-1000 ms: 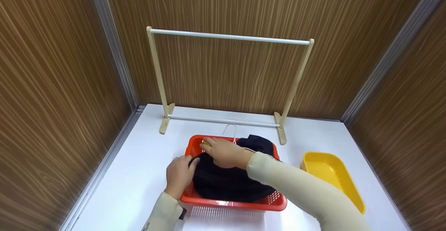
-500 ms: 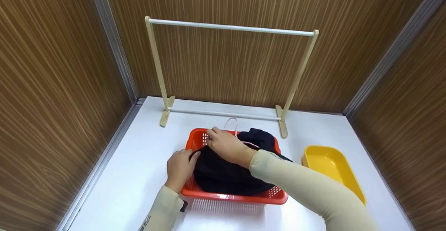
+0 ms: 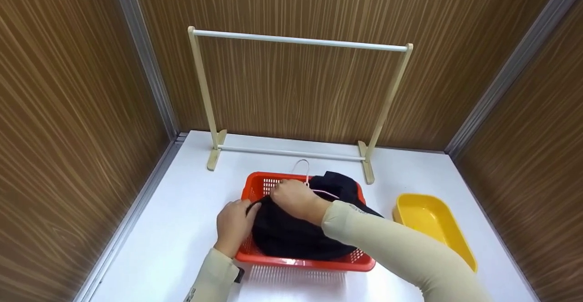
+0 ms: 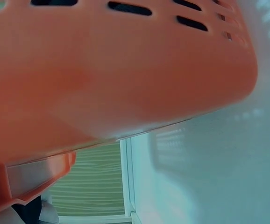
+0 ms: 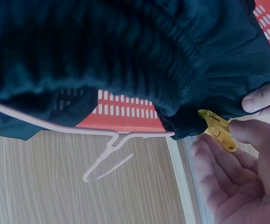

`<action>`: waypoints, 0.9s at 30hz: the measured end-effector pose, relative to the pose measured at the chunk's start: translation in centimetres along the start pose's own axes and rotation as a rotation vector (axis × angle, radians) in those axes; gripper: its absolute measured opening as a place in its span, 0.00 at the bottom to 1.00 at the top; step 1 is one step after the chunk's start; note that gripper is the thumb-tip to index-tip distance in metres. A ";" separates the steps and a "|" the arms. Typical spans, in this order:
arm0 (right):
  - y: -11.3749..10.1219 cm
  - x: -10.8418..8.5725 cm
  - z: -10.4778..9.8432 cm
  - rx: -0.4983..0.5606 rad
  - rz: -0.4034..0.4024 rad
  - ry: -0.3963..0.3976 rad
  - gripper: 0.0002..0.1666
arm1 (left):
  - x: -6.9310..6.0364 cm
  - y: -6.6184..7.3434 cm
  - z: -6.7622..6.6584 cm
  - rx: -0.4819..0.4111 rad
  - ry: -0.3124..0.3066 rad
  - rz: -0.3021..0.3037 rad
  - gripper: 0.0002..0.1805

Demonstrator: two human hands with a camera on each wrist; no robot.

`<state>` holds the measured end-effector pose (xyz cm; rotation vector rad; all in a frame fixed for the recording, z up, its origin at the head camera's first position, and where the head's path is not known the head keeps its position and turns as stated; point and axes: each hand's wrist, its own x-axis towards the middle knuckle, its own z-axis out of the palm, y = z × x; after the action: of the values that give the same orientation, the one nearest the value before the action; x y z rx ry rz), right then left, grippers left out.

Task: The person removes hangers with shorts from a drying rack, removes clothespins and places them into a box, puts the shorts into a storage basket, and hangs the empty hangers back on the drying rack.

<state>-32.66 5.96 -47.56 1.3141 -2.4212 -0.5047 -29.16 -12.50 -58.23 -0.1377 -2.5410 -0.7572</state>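
A black garment with a gathered elastic waistband lies bunched in a red basket. The pink hanger runs along the waistband, its hook pointing away from me. My right hand pinches a yellow clothes peg between thumb and fingers; the peg's tip meets the cloth near the hanger's end. From the head, the peg is hidden behind that hand. At the basket's left rim, my left hand pinches the garment's edge between thumb and fingers. The left wrist view shows mostly the basket's outer wall.
Behind the basket stands a rack with a white top rail and wooden legs. A yellow tray sits to the right on the white table. Wood-grain panels enclose the back and sides.
My right hand has lifted slightly, then come back down by the waistband, its fingers now more curled. The yellow peg, visible from the head before, is now hidden there. My left hand keeps its place.
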 end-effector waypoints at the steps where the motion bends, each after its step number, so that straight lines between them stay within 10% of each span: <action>1: -0.1 0.0 0.0 -0.001 0.007 -0.003 0.05 | 0.0 0.0 0.0 -0.001 -0.004 -0.005 0.21; 27: -2.2 0.7 0.3 -0.462 -0.006 -0.176 0.16 | 0.1 0.2 -0.1 0.005 -0.029 -0.038 0.20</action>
<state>-31.53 4.30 -48.74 1.1118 -2.2380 -1.1433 -29.15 -12.37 -58.06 -0.0992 -2.5797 -0.7689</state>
